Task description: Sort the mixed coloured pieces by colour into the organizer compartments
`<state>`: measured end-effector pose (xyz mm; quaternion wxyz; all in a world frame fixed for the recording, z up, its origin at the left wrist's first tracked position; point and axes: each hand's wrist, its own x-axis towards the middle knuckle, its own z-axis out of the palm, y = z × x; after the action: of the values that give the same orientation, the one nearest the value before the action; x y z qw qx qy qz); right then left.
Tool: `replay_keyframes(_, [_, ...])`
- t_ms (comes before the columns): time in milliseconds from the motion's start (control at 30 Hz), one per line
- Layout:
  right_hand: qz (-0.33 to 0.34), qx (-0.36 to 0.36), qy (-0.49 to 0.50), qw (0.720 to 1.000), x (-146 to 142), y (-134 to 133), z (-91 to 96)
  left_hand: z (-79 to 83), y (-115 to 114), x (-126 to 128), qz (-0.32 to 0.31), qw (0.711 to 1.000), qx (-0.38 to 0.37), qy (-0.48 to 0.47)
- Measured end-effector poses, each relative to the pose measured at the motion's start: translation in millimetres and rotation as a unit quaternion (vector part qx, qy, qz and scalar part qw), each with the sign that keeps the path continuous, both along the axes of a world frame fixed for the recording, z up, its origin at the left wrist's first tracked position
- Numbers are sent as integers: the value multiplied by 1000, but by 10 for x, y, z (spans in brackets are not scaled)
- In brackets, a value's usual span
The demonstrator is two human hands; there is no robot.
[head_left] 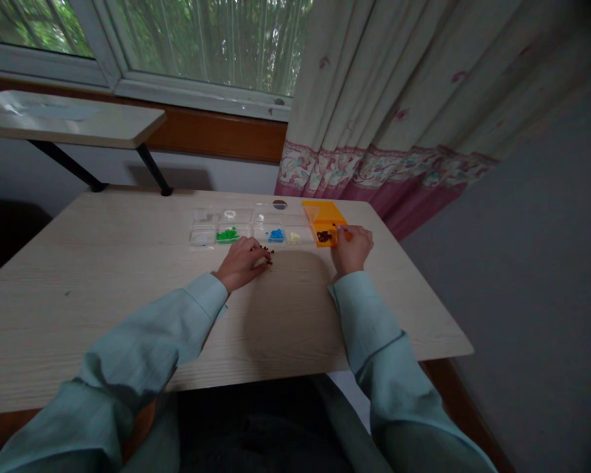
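My left hand [243, 263] rests on the table with its fingers bent, and the thumb and index finger come together at a small dark bead [270, 263]. More dark beads [264, 248] lie loose just past its knuckles. At the right, my right hand [353, 249] is pinched over the edge of an orange box [328, 211] with its lid up. A tiny dark bead [333, 225] shows at those fingertips. Inside the box sits a pile of dark beads [324, 236].
A clear compartment tray [204, 226] holds green beads [227, 234], blue beads [276, 234] and pale yellow beads [294, 237]. Behind it is a round hole [280, 204] in the table [142, 263]. A raised shelf [69, 121] stands at back left; a curtain [354, 131] hangs behind.
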<state>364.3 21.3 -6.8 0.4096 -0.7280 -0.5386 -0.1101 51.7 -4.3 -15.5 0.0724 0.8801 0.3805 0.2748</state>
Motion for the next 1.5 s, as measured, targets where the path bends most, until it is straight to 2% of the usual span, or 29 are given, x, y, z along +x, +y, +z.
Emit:
replay_keyframes(200, [-12,29,41,999,125,9,11,-6,-6,0,-3,1000,4,10])
replay_keyframes(467, [40,24,11,999,-89,-16,14,-2,5,24,4,1000,10,16])
replay_keyframes(667, [169,-19,-38,985,-442,-40,-40,13,-7,21,12,999,8,31])
replay_keyframes(800, [292,-47,-76,952,-719,-113,-63,-1,-4,22,25,999,8,29])
replay_keyframes(900, [341,-55,-90,934,-860,-173,-56,7,-10,27,29,999,12,27])
replay_keyframes(1133, [341,-51,-87,935,-904,-222,-20,80,-70,29,-13,999,7,40])
replay_keyframes(1500, [339,-53,-77,936,-909,-208,-37,63,-82,49,0,997,29,71])
